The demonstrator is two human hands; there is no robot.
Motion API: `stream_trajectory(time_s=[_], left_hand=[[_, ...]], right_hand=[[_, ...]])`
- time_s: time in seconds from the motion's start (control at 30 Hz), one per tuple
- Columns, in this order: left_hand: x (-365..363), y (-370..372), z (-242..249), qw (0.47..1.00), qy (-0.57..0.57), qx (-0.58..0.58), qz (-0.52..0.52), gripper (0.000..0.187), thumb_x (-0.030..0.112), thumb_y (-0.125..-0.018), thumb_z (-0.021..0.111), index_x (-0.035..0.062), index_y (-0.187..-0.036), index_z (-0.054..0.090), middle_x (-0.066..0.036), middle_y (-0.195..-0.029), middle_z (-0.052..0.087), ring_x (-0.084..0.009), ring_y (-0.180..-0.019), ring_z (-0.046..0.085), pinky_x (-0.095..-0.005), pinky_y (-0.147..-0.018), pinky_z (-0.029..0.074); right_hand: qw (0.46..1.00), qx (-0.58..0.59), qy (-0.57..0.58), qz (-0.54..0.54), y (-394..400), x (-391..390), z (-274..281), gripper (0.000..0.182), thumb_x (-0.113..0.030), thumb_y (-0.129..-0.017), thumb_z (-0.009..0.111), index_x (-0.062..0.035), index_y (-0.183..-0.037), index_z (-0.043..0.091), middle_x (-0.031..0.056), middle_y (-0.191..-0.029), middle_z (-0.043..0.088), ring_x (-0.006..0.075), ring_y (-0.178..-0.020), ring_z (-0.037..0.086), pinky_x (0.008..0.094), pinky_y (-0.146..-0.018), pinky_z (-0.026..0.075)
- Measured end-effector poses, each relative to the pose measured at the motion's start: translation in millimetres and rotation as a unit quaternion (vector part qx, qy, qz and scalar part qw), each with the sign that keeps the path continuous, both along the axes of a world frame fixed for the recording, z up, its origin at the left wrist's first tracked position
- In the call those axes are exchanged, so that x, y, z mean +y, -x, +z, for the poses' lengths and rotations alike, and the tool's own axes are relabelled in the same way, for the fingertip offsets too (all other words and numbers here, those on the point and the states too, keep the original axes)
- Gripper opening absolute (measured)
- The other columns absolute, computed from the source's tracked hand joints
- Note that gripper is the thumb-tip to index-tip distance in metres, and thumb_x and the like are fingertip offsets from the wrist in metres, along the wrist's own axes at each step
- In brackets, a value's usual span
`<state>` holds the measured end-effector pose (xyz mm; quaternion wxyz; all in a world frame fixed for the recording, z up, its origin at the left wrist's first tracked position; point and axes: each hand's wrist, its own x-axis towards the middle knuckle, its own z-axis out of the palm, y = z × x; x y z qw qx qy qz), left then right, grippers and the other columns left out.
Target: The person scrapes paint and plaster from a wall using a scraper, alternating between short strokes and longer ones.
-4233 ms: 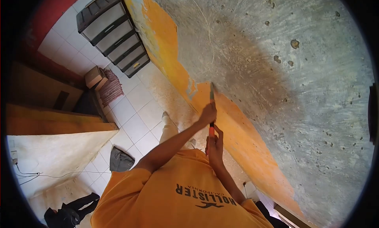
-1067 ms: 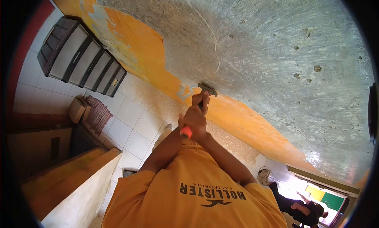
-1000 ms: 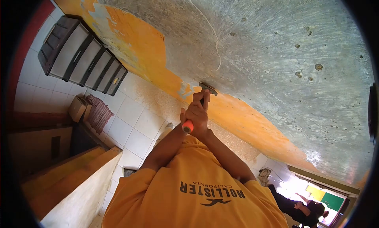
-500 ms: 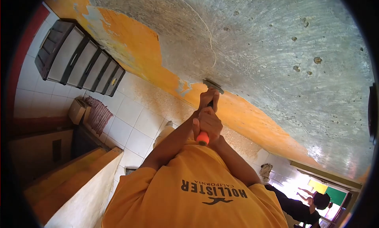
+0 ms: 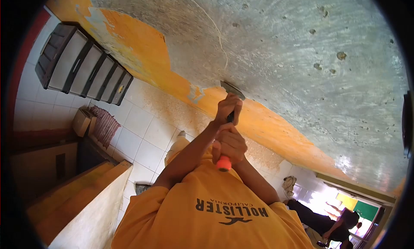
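Note:
A scraper with a wide flat metal blade (image 5: 232,89) has its edge against the wall, where orange paint (image 5: 215,101) meets bare grey plaster (image 5: 276,63). My left hand (image 5: 228,108) is closed around the dark upper part of the handle, just below the blade. Lower down, my right hand (image 5: 231,143) wraps the handle near its red-orange end (image 5: 224,163), which sticks out toward my chest. Fingers and palms hide most of the handle.
Left of me, a dark-framed drawer unit (image 5: 84,65) stands on white floor tiles (image 5: 131,115). Near it are a cardboard box (image 5: 83,121) and a striped cloth (image 5: 105,124). A low partition (image 5: 92,206) rises at lower left. Another person in dark clothes (image 5: 317,219) is at lower right, by a bright opening.
Both hands and the handle's red end have come slightly closer to my chest. Against the wall, the blade sits a little farther right. The person in dark clothes has shifted posture.

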<state>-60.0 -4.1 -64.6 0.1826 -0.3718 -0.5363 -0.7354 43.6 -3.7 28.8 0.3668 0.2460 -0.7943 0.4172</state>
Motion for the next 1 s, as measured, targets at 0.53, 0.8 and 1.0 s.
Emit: stream_trajectory(time_s=[0.53, 0.8, 1.0], left_hand=[[18.6, -11.3, -20.9, 0.996, 0.085, -0.003, 0.017, 0.024, -0.003, -0.089, 0.064, 0.0029, -0.072, 0.049, -0.014, -0.069, 0.048, -0.0337, -0.066, 0.053, -0.0432, -0.070, 0.046], [19.0, -7.3, -42.2, 0.985, 0.163, 0.016, 0.054, 0.016, 0.016, -0.087, 0.065, 0.0038, -0.081, 0.057, -0.011, -0.084, 0.061, -0.0327, -0.095, 0.060, -0.0484, -0.102, 0.036], [2.8, -13.5, -40.6, 0.971, 0.238, -0.023, 0.010, 0.023, 0.014, -0.093, 0.069, 0.0062, -0.074, 0.058, -0.010, -0.082, 0.061, -0.0321, -0.094, 0.057, -0.0457, -0.092, 0.041]], right_hand=[[0.998, -0.005, 0.066, -0.008, -20.6, 30.6, 2.0, 0.032, 0.008, -0.094, 0.059, -0.0007, -0.064, 0.052, 0.0077, -0.061, 0.054, 0.0240, -0.055, 0.057, 0.0413, -0.066, 0.056], [0.994, -0.018, 0.104, -0.027, -10.0, 43.7, -12.6, 0.032, 0.007, -0.095, 0.062, 0.0004, -0.065, 0.053, 0.0105, -0.062, 0.054, 0.0288, -0.059, 0.061, 0.0404, -0.068, 0.058], [0.989, -0.108, 0.081, -0.063, -17.4, 62.6, -26.3, 0.026, 0.007, -0.093, 0.065, 0.0007, -0.069, 0.056, 0.0113, -0.071, 0.063, 0.0327, -0.069, 0.067, 0.0394, -0.074, 0.058]])
